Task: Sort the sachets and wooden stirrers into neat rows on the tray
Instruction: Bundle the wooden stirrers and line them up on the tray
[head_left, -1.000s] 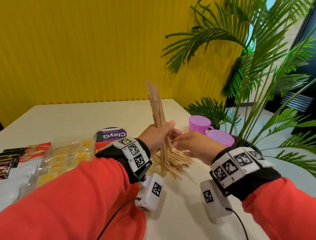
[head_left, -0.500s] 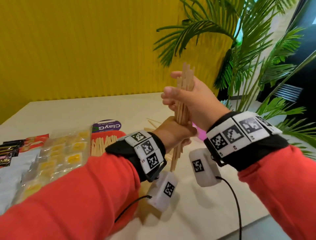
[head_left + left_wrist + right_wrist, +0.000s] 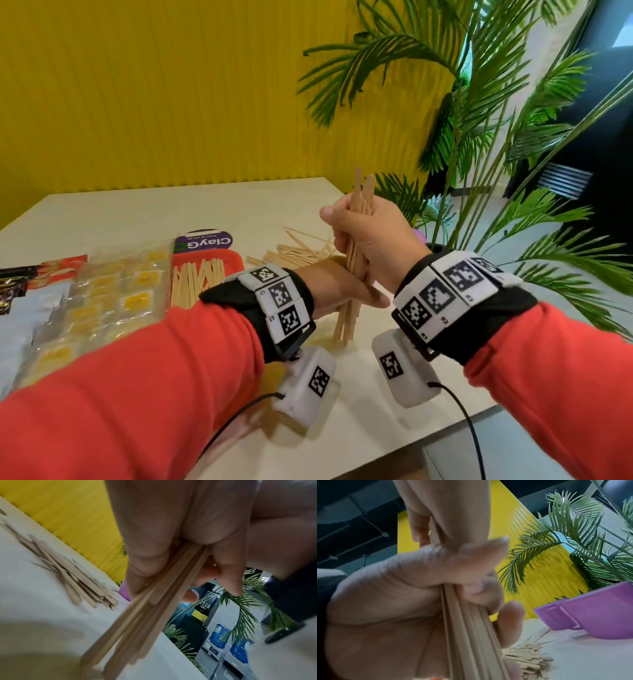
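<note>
Both hands hold one upright bundle of wooden stirrers (image 3: 346, 318) (image 3: 137, 622) (image 3: 467, 628) just above the near table. My right hand (image 3: 373, 236) (image 3: 445, 507) grips its upper part, and my left hand (image 3: 329, 287) (image 3: 154, 534) grips it below. The lower ends are at or just over the tabletop. A red tray (image 3: 236, 258) behind my left wrist carries a row of stirrers (image 3: 198, 279). A loose pile of stirrers (image 3: 298, 253) (image 3: 77, 577) (image 3: 530, 660) lies behind the hands. Clear sachets with yellow contents (image 3: 102, 301) lie left of the tray.
Dark and red sachets (image 3: 24, 279) lie at the far left. A purple-labelled pack (image 3: 205, 242) sits behind the tray. Purple cups (image 3: 599, 608) stand at the table's right edge, by a palm plant (image 3: 479, 154). The table's near edge (image 3: 445, 435) runs close under my right wrist.
The bundle was lifted out of the loose pile with both hands gripping it. It has since come down and nearer, its lower ends now close to the table.
</note>
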{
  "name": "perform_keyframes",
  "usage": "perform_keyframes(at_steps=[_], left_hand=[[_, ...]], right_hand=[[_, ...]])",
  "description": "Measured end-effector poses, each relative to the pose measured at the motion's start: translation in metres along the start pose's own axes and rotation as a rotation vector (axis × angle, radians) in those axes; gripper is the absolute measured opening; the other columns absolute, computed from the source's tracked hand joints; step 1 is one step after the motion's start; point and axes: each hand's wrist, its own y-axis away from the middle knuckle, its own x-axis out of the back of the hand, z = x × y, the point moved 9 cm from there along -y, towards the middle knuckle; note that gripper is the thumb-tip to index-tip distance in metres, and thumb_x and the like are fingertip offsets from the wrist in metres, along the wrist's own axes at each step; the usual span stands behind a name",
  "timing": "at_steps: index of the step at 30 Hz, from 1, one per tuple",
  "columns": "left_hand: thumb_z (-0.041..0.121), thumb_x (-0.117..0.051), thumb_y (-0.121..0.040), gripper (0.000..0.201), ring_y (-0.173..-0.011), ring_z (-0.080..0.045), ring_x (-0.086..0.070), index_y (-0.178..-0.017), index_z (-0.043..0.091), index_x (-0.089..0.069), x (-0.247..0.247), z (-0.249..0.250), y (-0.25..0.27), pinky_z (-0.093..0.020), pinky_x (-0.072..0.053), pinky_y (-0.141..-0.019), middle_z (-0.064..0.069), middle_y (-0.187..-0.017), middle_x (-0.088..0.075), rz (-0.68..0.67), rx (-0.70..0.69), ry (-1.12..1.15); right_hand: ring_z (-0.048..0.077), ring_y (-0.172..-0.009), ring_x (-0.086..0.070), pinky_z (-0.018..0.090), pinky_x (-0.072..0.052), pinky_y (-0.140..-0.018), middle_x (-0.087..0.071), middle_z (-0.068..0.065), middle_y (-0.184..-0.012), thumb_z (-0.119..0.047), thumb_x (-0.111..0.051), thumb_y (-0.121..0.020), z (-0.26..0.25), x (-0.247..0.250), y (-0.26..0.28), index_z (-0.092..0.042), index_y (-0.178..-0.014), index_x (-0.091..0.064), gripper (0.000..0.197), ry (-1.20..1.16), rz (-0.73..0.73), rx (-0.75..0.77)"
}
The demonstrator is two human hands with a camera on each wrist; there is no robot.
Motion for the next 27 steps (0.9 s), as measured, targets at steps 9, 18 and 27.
perform_keyframes(at_steps=[9,18,27], left_hand=[[-0.017,-0.065,-0.064,0.026,-0.074,-0.024,-0.048,-0.08,0.001,-0.056,0.005,-0.015,0.0,-0.034,-0.038,-0.074,-0.014,-0.074,-0.05,-0.031,0.046,0.013],[-0.013,-0.061,-0.078,0.041,-0.063,-0.015,-0.045,-0.055,0.018,-0.047,0.01,-0.029,-0.001,-0.029,-0.034,-0.069,0.002,-0.059,-0.049,-0.008,0.119,-0.007],[-0.013,-0.042,-0.089,0.038,-0.06,-0.015,-0.041,-0.061,0.013,-0.04,0.028,0.0,0.013,-0.026,-0.038,-0.064,-0.003,-0.063,-0.04,0.103,0.09,0.209]], right_hand=[[0.007,-0.052,-0.051,0.016,-0.044,-0.052,-0.055,0.003,-0.06,0.004,-0.066,-0.077,0.013,0.0,0.003,-0.01,-0.068,-0.054,0.021,0.015,-0.011,-0.002],[0.007,-0.06,-0.057,0.017,-0.047,-0.061,-0.06,-0.002,-0.063,-0.007,-0.063,-0.083,0.004,0.005,0.002,-0.014,-0.07,-0.06,0.015,0.103,-0.034,0.003],[0.014,-0.079,-0.052,0.029,-0.043,-0.075,-0.055,-0.002,-0.086,-0.056,-0.059,-0.078,0.028,0.02,0.011,-0.016,-0.099,-0.056,0.046,0.188,0.037,-0.141]])
